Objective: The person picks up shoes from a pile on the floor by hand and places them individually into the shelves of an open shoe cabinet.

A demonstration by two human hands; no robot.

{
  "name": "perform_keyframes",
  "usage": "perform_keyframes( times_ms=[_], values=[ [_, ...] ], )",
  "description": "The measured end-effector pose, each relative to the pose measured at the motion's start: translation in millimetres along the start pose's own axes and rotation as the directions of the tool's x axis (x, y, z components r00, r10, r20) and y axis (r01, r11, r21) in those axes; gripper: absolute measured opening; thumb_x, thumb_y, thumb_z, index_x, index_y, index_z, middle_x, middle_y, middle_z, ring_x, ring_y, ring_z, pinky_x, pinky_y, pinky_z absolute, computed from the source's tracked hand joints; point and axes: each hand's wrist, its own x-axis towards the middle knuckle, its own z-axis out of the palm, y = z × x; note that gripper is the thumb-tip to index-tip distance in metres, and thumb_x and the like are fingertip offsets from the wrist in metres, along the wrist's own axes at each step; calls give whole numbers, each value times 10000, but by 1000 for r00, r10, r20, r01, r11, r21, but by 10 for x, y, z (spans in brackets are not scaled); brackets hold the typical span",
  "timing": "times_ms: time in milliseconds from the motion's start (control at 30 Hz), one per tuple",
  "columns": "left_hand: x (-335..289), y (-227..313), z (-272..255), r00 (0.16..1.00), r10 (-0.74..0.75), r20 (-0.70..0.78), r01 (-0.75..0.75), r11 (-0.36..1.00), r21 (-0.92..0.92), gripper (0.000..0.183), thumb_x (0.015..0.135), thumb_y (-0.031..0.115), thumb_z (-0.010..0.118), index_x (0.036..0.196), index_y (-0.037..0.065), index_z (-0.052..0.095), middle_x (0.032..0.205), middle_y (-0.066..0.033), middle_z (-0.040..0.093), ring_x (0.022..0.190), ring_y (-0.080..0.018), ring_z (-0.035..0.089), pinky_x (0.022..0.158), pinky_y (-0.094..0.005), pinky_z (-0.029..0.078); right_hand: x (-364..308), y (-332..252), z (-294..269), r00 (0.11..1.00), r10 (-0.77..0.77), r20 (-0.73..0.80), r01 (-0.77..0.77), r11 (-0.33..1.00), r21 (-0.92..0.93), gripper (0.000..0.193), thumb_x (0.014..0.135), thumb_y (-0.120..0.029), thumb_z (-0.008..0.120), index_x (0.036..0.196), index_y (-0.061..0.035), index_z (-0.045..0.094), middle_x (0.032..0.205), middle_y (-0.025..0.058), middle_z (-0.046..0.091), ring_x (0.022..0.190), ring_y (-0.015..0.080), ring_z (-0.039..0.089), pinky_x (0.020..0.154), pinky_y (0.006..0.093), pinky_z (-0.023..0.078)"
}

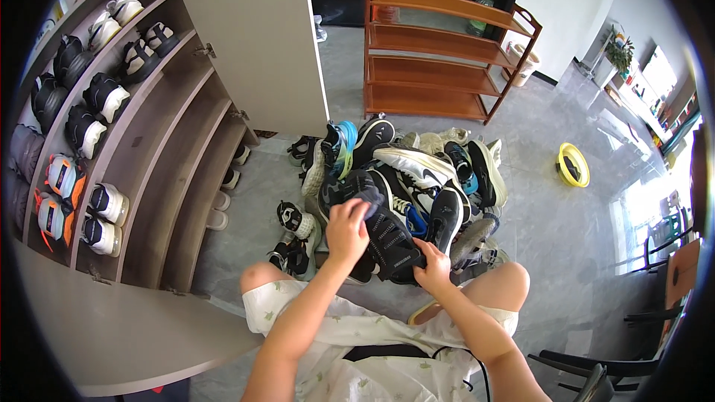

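A black shoe (393,244) is tilted over my lap with its dark ridged sole turned up. My right hand (433,266) grips one end of it, thumb on the edge. Bunched in the fingers of my left hand (348,232) is a dark grey cloth (368,199), pressed against the sole's other end. Beyond both hands lies a heap of shoes: a white-and-black sneaker (421,166), a bright blue one (343,147) and a black shoe with a pale sole (447,216) are among them.
To the left stands an open shoe cabinet (179,104) with pairs on its upper shelves; its door (253,37) juts out. A brown wooden rack (439,63) is behind the heap. On the right floor sits a yellow basin (585,166) with something dark inside. Chairs (618,363) border the lower right.
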Motion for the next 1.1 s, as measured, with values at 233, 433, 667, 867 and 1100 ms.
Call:
perform_keyframes(
  times_ms=[233, 433, 667, 867, 1100],
  values=[
    [-210, 169, 120, 994, 54, 96, -41, 990, -132, 421, 668, -34, 641, 1075, 76, 635, 1112, -92, 577, 967, -334, 548, 859, -418, 478, -23, -31, 10, 993, -102, -56, 101, 995, -19, 538, 604, -76, 576, 1140, -38, 615, 925, 156, 642, 837, 364, 638, 739, 390, 521],
    [-271, 350, 120, 969, 180, 167, -126, 949, -290, 415, 662, -42, 619, 1055, 88, 653, 1106, -83, 592, 971, -324, 558, 850, -415, 487, -4, 39, 19, 988, -149, -37, 145, 984, -100, 596, 586, -96, 606, 1179, -38, 599, 1006, 137, 651, 842, 331, 652, 762, 388, 529],
    [-146, 115, 111, 997, 67, 46, -64, 996, -64, 426, 668, -27, 658, 1070, 110, 635, 1122, -91, 575, 960, -333, 545, 842, -412, 488, 43, -109, -36, 966, -258, -18, 252, 955, -158, 600, 553, -96, 610, 1149, -29, 618, 1017, 147, 663, 872, 324, 663, 766, 380, 536],
    [-284, 354, 161, 977, 180, 111, -148, 958, -247, 434, 657, -48, 638, 1066, 99, 641, 1146, -88, 576, 951, -334, 545, 847, -422, 478, 11, -17, -35, 961, -274, -40, 261, 945, -197, 639, 554, -128, 647, 1186, -47, 604, 1024, 118, 658, 857, 291, 662, 750, 371, 536],
    [-60, 215, 2, 995, 99, 34, -93, 985, -146, 404, 662, -31, 652, 1036, 121, 658, 1116, -65, 589, 964, -312, 555, 822, -401, 499, 52, -53, -108, 969, -233, -80, 220, 965, -144, 571, 565, -84, 612, 1133, -31, 629, 997, 157, 668, 841, 341, 667, 746, 385, 542]
  ],
)
